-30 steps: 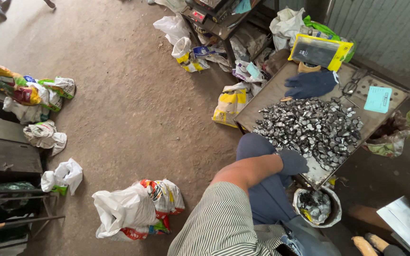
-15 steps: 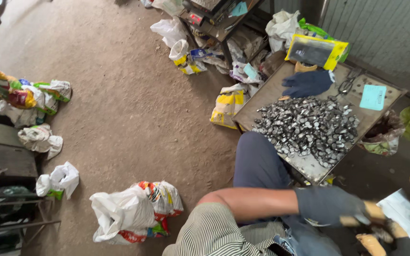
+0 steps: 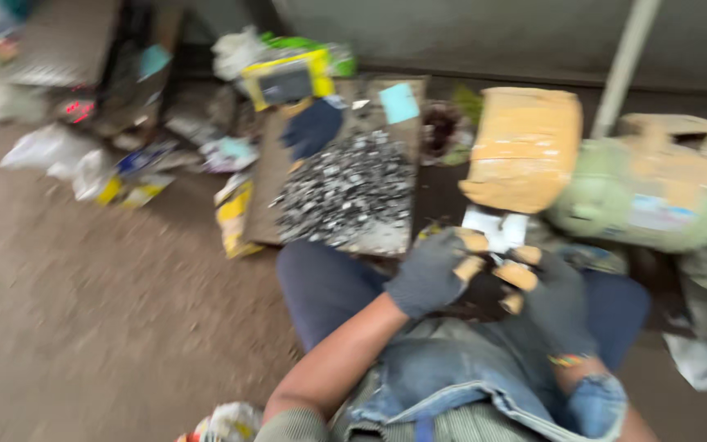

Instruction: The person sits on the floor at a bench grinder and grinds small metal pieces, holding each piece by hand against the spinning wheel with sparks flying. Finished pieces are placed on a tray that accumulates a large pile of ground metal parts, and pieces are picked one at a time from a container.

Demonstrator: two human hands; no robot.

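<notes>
The picture is blurred by motion. Both my hands wear dark grey gloves with tan fingertips and meet above my lap. My left hand (image 3: 431, 274) comes in on a bare forearm from the lower left. My right hand (image 3: 551, 299), with a denim cuff, faces it, fingers curled. Between the two hands lies something dark (image 3: 484, 288); the blur hides what it is and whether either hand grips it. A white paper (image 3: 497, 229) shows just beyond the fingertips. Ahead, a board (image 3: 265, 196) carries a pile of small shiny metal pieces (image 3: 345, 188).
A dark glove (image 3: 312, 127), a light blue card (image 3: 400, 102) and a yellow-framed item (image 3: 288, 82) sit at the board's far end. A brown cardboard parcel (image 3: 525, 147) and a pale green sack (image 3: 656, 196) stand to the right. Plastic bags (image 3: 67, 155) litter the dirt floor on the left.
My head has turned to the right, so the board now lies straight ahead. My left hand has drawn back from its reach to the right and has met my right hand over my lap.
</notes>
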